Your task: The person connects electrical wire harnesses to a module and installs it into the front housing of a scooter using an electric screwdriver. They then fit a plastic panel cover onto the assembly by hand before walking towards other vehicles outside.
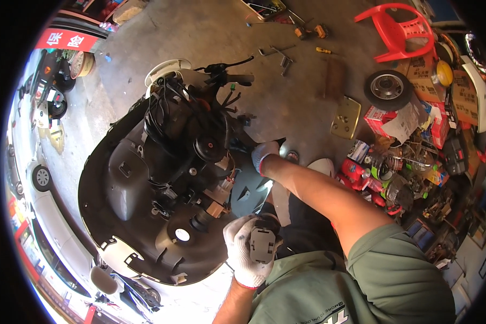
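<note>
My left hand (238, 249), in a white knit glove, is closed around a cordless power tool (263, 245). The tool's grey battery base faces up at me, and its working end is hidden below. My right hand (264, 154), in a pale bluish glove, is closed on the upper edge of a smooth dark panel (247, 190); its fingertips are mostly hidden. Left of both hands stands a large black scooter front fairing (127, 178), its inner side showing. Bundled black wiring (162, 116), a round black horn-like part (206, 147) and a handlebar lever (216, 68) are at its far end.
A red plastic chair (397, 32), a small wheel (387, 89) and a pile of boxes and bottles (383, 167) are on the right. Loose hand tools (281, 56) and a yellowish metal plate (345, 119) lie on the floor. A silver car (59, 221) is at far left.
</note>
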